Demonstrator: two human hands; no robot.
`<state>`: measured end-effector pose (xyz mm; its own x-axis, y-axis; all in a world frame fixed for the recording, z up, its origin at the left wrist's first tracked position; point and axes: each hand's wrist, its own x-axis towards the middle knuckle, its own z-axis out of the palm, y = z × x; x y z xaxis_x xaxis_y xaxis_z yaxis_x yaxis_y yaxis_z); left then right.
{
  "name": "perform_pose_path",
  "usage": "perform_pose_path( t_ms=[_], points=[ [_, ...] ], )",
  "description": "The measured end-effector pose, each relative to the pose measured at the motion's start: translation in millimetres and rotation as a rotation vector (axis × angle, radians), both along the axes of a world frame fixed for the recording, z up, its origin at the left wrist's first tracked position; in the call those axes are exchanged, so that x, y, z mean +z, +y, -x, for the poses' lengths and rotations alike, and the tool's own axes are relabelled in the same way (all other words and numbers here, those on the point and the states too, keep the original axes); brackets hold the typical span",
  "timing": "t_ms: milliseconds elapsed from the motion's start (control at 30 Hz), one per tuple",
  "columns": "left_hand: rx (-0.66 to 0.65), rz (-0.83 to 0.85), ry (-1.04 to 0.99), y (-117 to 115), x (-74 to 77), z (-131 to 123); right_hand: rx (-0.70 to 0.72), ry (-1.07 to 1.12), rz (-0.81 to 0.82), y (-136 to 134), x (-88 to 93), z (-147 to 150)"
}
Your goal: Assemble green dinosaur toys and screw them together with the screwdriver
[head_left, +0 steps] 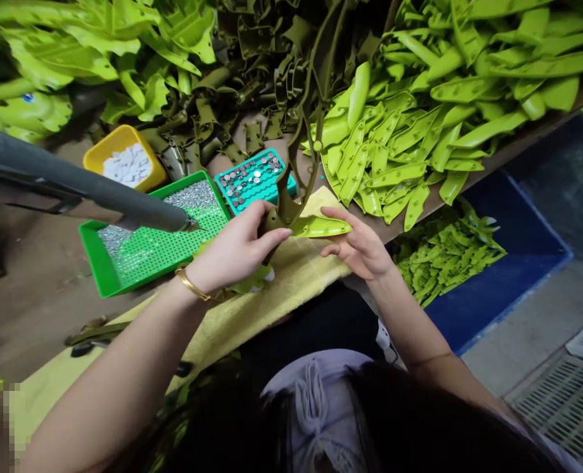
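My left hand (236,253), with a gold bangle at the wrist, is closed around the lower end of a long olive-brown plastic part (303,125). This part is curved and slotted, and it rises away from me over the table. My right hand (365,249) holds the right end of a slim lime-green plastic piece (323,226) between its fingers. The piece has small studs, and its left end meets the olive part beside my left thumb; whether they are joined I cannot tell. Under my left hand lies another lime-green part (252,281), mostly hidden. A yellow cloth (291,279) is spread below both hands.
A powered screwdriver (138,203) reaches in from the left above a green tray (173,240) of screws. Behind stand a turquoise tray (249,180) with round metal pieces and a yellow tub (123,161) of white parts. Green pieces (394,144) are heaped right; a blue bin (508,282) holds more.
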<state>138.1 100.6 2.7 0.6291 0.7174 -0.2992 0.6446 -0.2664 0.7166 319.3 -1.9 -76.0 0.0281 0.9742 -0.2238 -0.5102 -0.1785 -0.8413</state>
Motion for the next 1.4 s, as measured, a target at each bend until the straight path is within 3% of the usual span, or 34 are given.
perform_pose_path(
  t_ms=[100, 167, 267, 367, 500, 733, 1000, 1133, 1300, 1400],
  points=[
    [0.008, 0.058, -0.019, -4, 1.2, -2, -0.193, 0.145, -0.034, 4, -13.4, 16],
    [-0.013, 0.094, -0.012, -8, 2.5, -6, -0.353, 0.105, -0.053, 8, -22.6, 31],
    [0.006, 0.049, -0.002, -14, 4.6, -9, -0.442, 0.026, -0.151, 15, -31.6, 49],
    [0.01, 0.002, 0.028, -16, 4.6, -11, -0.512, 0.0, -0.21, 20, -31.0, 57],
    [0.03, -0.074, 0.07, -23, -4.4, -14, -0.619, 0.109, -0.123, 32, -18.7, 51],
    [-0.008, -0.178, -0.075, -41, -25.8, -18, -0.479, 0.207, -0.023, 40, -2.1, 37],
    [-0.064, -0.129, -0.108, -32, -29.8, -13, -0.404, 0.298, -0.011, 39, 2.1, 34],
    [-0.045, -0.144, -0.095, -28, -26.5, -10, -0.363, 0.094, -0.063, 35, 9.6, 33],
    [-0.019, -0.205, -0.04, -31, -27.3, -7, -0.111, -0.519, 0.004, 19, 6.3, 30],
    [-0.027, -0.277, -0.038, -34, -32.9, -7, -0.094, -0.593, 0.001, 16, 0.3, 32]
  ],
)
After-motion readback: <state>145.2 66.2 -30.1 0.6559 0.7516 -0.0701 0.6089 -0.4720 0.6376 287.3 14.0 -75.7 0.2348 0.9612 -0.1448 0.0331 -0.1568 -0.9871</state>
